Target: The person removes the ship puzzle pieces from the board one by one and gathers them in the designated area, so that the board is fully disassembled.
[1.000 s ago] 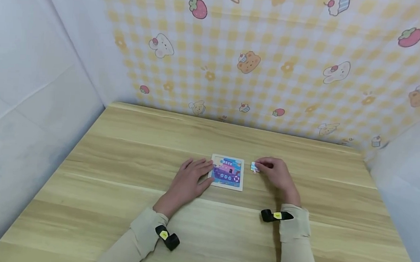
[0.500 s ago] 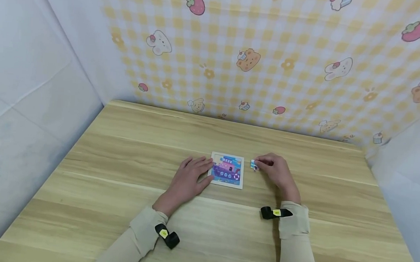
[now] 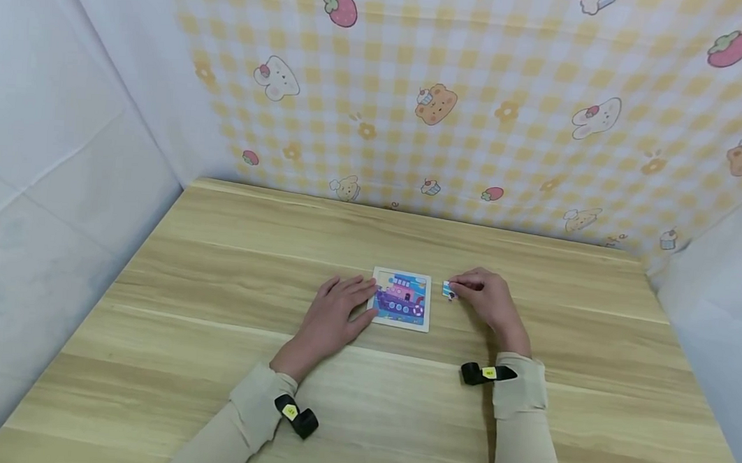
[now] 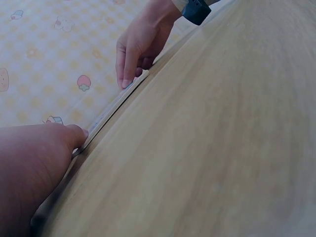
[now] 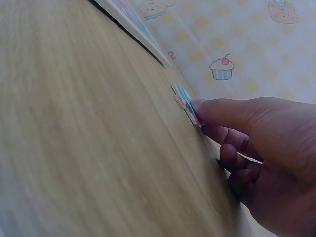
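Evidently the step in hand is the handling of 1 loose jigsaw piece (image 3: pixel 446 289), while the left hand (image 3: pixel 336 318) steadies the framed ship puzzle (image 3: pixel 427 310). That hand lies with its fingers spread, thumb and fingertips resting on the frame's left edge. The right hand (image 3: pixel 494 304) pinches the piece between thumb and forefinger; seen from the right wrist, its other fingers curl underneath. The piece sits just to the right of the frame, apart from it, low at the tabletop, and I can't tell whether it is lifted clear or touching. It carries blue and white stripes and a pink patch. Inside the frame, a purple and pink ship shows round portholes and a lifebuoy; a pale patch at the upper left may be a gap, though it's too small to be sure.

To my eye, the next move calls for a light, secure pinch, the piece turned to suit its tab, and the frame kept from sliding.

Both hands work over a wood-grain table (image 3: pixel 174 266). Behind it hangs a yellow-and-white checked cloth (image 3: pixel 380 57) printed with bears, rabbits, strawberries and cupcakes, and plain white sheeting (image 3: pixel 56 103) flanks the 2 sides.
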A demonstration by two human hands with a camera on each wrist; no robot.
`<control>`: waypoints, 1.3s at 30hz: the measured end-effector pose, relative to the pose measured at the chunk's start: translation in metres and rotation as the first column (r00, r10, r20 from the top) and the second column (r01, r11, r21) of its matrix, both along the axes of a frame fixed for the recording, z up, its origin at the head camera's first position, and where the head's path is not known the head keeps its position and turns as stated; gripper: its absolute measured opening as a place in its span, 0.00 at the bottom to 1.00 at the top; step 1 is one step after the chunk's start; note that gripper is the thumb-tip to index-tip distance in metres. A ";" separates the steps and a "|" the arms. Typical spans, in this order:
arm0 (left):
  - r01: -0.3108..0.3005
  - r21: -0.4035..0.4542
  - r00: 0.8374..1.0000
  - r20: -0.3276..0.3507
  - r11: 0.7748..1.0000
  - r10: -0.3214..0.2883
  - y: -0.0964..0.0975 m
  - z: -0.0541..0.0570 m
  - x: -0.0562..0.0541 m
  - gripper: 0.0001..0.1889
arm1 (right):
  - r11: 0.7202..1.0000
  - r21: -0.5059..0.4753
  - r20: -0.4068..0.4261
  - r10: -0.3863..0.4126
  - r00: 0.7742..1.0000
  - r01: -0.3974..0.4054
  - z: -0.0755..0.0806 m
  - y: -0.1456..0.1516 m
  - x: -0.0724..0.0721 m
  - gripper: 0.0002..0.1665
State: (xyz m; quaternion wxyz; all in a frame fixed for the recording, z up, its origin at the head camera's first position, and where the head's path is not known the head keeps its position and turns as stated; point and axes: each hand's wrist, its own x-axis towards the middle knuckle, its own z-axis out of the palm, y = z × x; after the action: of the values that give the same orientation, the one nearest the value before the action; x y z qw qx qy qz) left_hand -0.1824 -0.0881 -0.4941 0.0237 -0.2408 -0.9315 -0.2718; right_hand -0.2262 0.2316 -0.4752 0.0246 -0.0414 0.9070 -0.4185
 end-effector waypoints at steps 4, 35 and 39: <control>-0.003 -0.002 1.000 0.004 1.000 0.003 0.001 0.000 0.000 0.27 | 1.000 0.001 0.005 -0.002 1.000 0.002 0.001 0.001 0.000 0.10; -0.011 0.015 1.000 -0.005 1.000 0.011 0.003 -0.001 0.006 0.27 | 0.983 -0.181 -0.005 -0.029 1.000 0.027 0.003 0.010 0.006 0.14; -0.009 0.008 1.000 -0.007 1.000 0.009 0.002 0.000 0.007 0.27 | 0.992 -0.127 -0.052 0.001 0.999 -0.008 0.010 -0.008 0.006 0.14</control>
State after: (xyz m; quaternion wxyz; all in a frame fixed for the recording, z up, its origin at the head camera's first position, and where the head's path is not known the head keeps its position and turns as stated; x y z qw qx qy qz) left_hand -0.1758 -0.0856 -0.4936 0.0293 -0.2375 -0.9313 -0.2746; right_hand -0.2198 0.2235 -0.4656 -0.0005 -0.0557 0.8787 -0.4740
